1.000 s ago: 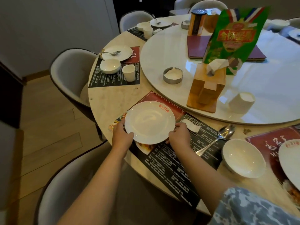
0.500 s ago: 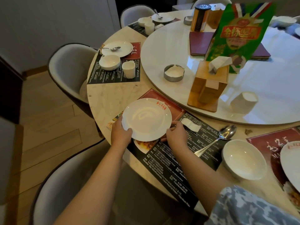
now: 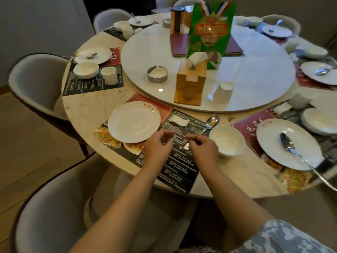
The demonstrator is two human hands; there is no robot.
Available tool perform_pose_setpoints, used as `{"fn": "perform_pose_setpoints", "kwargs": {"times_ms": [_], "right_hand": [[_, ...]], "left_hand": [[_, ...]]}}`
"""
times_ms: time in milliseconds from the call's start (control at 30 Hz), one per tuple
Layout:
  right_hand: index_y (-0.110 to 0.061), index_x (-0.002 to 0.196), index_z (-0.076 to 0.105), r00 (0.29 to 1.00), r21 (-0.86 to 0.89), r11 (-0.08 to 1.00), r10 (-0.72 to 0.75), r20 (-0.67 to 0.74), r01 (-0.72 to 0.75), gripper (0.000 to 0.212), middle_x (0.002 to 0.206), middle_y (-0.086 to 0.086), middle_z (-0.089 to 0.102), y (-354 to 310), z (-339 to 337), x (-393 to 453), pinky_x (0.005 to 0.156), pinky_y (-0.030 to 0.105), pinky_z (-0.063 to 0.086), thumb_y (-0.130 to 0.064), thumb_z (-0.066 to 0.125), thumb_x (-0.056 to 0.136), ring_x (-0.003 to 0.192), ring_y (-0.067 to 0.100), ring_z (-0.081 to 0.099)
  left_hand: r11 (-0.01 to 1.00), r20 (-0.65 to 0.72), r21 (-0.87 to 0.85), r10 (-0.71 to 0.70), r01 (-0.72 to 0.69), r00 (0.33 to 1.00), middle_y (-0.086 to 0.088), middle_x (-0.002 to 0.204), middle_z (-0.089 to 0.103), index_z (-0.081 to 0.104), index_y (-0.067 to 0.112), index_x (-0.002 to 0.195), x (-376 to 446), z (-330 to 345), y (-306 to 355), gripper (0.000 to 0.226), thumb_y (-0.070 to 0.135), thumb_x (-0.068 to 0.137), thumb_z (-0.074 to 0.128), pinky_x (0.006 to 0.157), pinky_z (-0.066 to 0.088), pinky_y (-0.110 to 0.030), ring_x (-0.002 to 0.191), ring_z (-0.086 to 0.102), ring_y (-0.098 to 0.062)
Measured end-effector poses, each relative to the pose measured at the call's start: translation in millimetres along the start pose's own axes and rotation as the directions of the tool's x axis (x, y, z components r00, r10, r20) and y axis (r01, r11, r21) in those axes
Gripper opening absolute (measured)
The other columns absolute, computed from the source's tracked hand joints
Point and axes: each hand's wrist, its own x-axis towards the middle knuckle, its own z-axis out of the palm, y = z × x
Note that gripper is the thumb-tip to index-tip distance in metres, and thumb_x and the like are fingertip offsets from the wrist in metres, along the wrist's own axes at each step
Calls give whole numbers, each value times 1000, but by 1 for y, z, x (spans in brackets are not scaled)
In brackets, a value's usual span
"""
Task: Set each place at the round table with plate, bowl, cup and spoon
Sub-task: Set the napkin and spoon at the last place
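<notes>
- The white plate [image 3: 134, 121] lies flat on the left part of the dark printed placemat [image 3: 175, 161] at the near place on the round marble bench [image 3: 87, 110]. Half a second ago both hands held its near rim; now neither touches it.
- The left hand [image 3: 157, 146] hovers just beside the plate's near right edge, fingers loosely curled and holding nothing.
- The right hand [image 3: 202, 147] has come in over the middle of the placemat, thumb and forefinger close together. Something small and white shows at its fingertips, and it lies over the handle end of the metal spoon [image 3: 209, 124]; whether it already pinches the handle I cannot tell.
- The spoon lies slantwise on the placemat, its bowl end toward the glass turntable [image 3: 255, 79].
- A white bowl [image 3: 227, 139] sits just off the placemat's right edge, close to the right hand.
- A white cup [image 3: 223, 92] stands on the turntable, well apart from this place, beside the wooden tissue box [image 3: 190, 84].
- A small white spoon rest [image 3: 178, 120] lies on the placemat between plate and spoon.
- The place to the left already has plate, bowl, cup and spoon.
- My reading: the plate step here is done; spoon, bowl and cup remain to be set, and the spoon looks next.
</notes>
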Motion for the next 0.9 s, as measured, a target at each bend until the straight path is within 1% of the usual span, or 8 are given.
{"fn": "perform_pose_setpoints", "kwargs": {"times_ms": [133,300,400,533,633,733,833,900], "right_hand": [[-23,101,73,992,-11,1000,-27,-123,26,23,105,-3,63,14,-38,-6,57,8,43,-11,56,93,87,3,58],[-32,97,72,962,-197,980,-39,-270,-15,25,114,-2,49,32,-70,5,88,21,30,-11,63,85,116,17,37],[-32,105,66,966,-214,973,35,-255,-92,33,135,0,37,41,-84,15,94,22,29,-10,69,80,131,20,29],[-32,124,55,971,-147,977,120,-209,-153,52,142,1,29,52,-91,29,102,30,37,-8,67,80,133,23,31],[-26,131,51,974,-86,983,144,-173,-160,54,139,2,32,56,-93,34,100,35,47,-4,60,83,128,22,39],[-26,127,53,975,-67,987,130,-181,-144,51,139,1,35,55,-94,33,93,29,49,1,56,84,128,19,40],[-29,124,53,986,-52,995,79,-146,-88,49,136,-2,40,49,-85,26,86,21,45,0,57,84,123,16,44],[-30,123,52,993,-22,998,59,-99,-62,47,134,-4,41,41,-72,20,89,26,50,-2,57,85,117,15,47]], "left_hand": [[997,113,-68,33,-25,993,10,106,66,67,27,102,-16,28,9,20,12,90,61,75,48,-16,99,61,-2],[998,170,-64,11,0,985,8,117,60,66,30,110,-12,70,18,27,14,91,59,85,51,-26,103,58,-5],[998,182,-47,-21,31,983,4,130,53,57,25,128,-1,96,22,40,11,90,58,91,50,-30,109,54,-7],[991,209,-58,-106,121,972,-1,140,48,41,19,144,8,125,27,56,12,91,57,96,47,-32,114,52,-11],[990,202,-40,-125,136,971,-1,132,55,49,21,138,8,136,27,51,8,89,56,94,47,-31,118,55,-18],[989,164,-26,-136,143,977,-1,130,57,56,22,131,6,133,25,50,7,84,58,92,50,-34,112,58,-17],[971,82,-115,-201,210,976,0,124,60,59,26,123,1,114,22,45,7,82,61,90,53,-39,108,59,-15],[961,3,-160,-228,225,974,1,117,61,59,28,119,-3,93,19,41,10,83,61,84,55,-38,104,60,-17]]}}
